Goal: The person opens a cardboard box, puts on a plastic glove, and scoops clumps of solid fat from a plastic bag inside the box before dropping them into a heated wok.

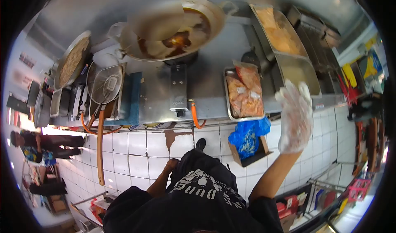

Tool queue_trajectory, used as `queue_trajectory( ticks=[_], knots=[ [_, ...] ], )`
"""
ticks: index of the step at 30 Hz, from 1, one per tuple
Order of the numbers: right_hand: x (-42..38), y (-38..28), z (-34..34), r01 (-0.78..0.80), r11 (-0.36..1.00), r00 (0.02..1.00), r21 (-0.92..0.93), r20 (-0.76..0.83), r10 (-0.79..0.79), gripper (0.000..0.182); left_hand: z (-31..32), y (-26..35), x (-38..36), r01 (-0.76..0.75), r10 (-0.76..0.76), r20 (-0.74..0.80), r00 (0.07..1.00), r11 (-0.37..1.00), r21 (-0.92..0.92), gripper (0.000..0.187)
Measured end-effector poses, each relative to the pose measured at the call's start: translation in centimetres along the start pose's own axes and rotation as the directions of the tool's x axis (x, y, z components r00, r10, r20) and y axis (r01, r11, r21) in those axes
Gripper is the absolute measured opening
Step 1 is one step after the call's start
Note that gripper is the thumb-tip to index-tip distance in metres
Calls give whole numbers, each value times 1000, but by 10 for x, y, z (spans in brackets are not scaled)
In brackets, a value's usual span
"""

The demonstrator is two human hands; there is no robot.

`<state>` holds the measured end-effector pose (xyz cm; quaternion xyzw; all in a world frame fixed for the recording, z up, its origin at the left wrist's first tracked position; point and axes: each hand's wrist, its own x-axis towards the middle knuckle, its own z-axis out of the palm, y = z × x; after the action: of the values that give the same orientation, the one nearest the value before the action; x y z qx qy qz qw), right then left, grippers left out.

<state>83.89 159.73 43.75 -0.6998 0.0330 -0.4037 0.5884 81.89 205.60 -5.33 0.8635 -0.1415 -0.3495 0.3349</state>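
My right hand (295,117), in a clear plastic glove, is raised near the counter's front edge with its fingers extended and nothing visible in it. Just beyond its fingertips is a metal container of pale contents (296,75). To its left, a metal tray holds bagged raw meat (246,93). My left hand (172,163) is low beside my body, small and partly hidden, and its fingers cannot be made out. A large wok of dark liquid (200,31) sits on the burner at the back.
A long-handled strainer (101,146) overhangs the counter at the left. A box with a blue bag (246,142) stands on the floor. Orange food fills a tray (282,37) at the back right. A person (53,144) is at the far left.
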Motion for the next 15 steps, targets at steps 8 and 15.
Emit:
queue_trajectory(
  ticks=[8, 15],
  knots=[
    [-207, 83, -152, -237, 752, 633, 616, -489, 600, 50, -7, 101, 39, 420, -349, 357, 866, 896, -143, 18],
    [-334, 205, -193, -253, 584, 263, 772, -526, 809, 42, 63, 219, 91, -25, -137, 414, 900, 931, 363, 34]
  ],
)
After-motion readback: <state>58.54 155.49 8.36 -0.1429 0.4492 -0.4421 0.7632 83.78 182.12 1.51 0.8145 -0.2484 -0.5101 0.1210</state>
